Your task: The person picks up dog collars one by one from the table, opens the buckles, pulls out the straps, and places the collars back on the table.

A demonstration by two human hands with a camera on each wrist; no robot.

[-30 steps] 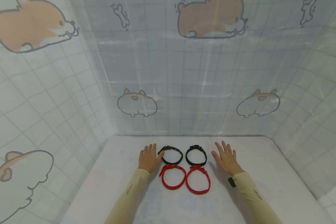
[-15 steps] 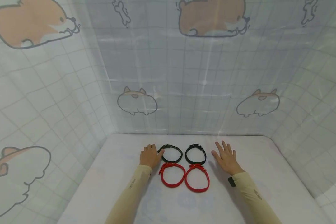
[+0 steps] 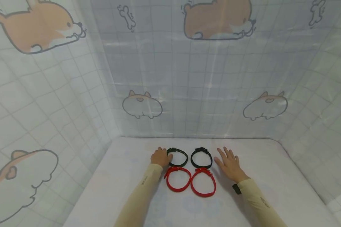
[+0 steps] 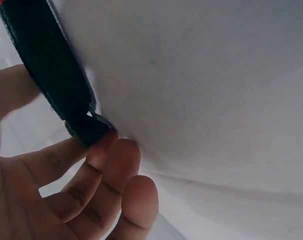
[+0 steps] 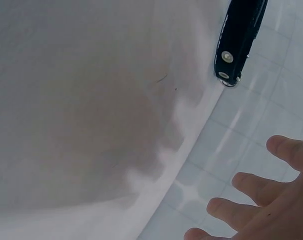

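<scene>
Two rows of buckled collars lie in loops on the white table. At the back left is a dark green collar (image 3: 179,164); its strap (image 4: 46,55) fills the upper left of the left wrist view. My left hand (image 3: 160,157) grips this collar's left end, the thumb partly behind the strap and the curled fingertips (image 4: 122,160) at its tip. A black collar (image 3: 201,166) lies to the right, its riveted end (image 5: 231,55) showing in the right wrist view. Apart from it, my right hand (image 3: 229,165) has its fingers spread and holds nothing.
In front of the dark collars lie a red collar (image 3: 177,189) on the left and another red collar (image 3: 203,194) on the right, close together. Sheeting with a grid and cartoon dogs (image 3: 187,119) rises behind the white table (image 3: 187,211) and along both sides.
My left hand has shifted right onto the dark green collar's left side, and its fingers have curled. The right hand stays spread in nearly the same place. The head view has tilted slightly.
</scene>
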